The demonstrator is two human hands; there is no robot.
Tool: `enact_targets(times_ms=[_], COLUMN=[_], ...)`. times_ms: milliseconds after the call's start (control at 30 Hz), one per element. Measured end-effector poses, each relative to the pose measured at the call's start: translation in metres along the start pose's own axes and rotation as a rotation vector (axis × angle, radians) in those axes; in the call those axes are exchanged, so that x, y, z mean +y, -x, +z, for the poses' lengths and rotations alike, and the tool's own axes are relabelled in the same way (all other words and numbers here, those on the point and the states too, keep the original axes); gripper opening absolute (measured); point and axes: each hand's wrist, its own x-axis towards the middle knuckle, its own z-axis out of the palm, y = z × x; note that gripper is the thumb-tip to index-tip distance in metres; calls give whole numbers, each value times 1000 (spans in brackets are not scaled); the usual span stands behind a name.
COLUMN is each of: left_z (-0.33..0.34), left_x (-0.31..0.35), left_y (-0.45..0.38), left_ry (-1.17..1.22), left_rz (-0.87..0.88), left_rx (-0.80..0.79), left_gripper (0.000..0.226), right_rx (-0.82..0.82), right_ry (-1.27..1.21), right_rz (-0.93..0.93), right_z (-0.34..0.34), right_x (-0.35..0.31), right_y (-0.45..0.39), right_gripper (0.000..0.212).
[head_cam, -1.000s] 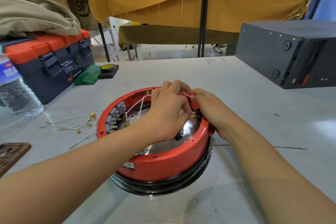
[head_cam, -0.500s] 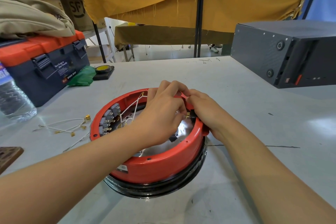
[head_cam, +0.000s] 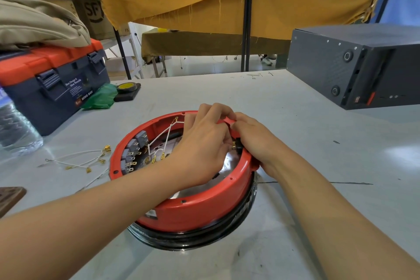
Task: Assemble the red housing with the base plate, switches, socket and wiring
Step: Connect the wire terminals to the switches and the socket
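Note:
The round red housing (head_cam: 200, 209) lies open side up on a black ring (head_cam: 204, 237) in the middle of the table. Several grey switches (head_cam: 134, 150) line its left inner wall, and white wires with brass terminals (head_cam: 159, 148) cross the inside over a shiny base plate (head_cam: 227, 163). My left hand (head_cam: 202, 145) reaches inside, fingers curled at the right wall. My right hand (head_cam: 256, 141) grips the right rim from outside, thumb by a black socket (head_cam: 237, 145) with brass pins. What my left fingertips pinch is hidden.
Loose white wires with brass terminals (head_cam: 79, 161) lie left of the housing. A navy and orange toolbox (head_cam: 54, 84), a water bottle (head_cam: 13, 127), green cloth (head_cam: 100, 98) and yellow tape roll (head_cam: 127, 87) sit back left. A dark computer case (head_cam: 354, 63) stands back right.
The view has drifted a little; the housing sits slightly lower and further left in frame. Both hands stay at the same spot on the right rim, fingers shifting slightly.

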Motion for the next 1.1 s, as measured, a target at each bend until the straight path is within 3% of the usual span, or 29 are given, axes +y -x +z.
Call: enact_targets(times_ms=[467, 733, 900, 1100], left_z=[-25, -56, -66, -53], left_x=[-12, -60, -99, -129], left_y=[-3, 19, 53, 81], left_ry=[224, 483, 523, 496], left_rz=[-134, -366, -589, -688], left_rx=[-51, 60, 185, 173], left_gripper=[9, 10, 18, 23], right_rx=[-2, 16, 23, 49], right_ry=[71, 78, 107, 91], right_rz=[-18, 9, 22, 39], right_z=[-4, -7, -11, -13], right_x=[-6, -8, -8, -6], right_y=[3, 4, 1, -3], right_gripper=[30, 28, 32, 33])
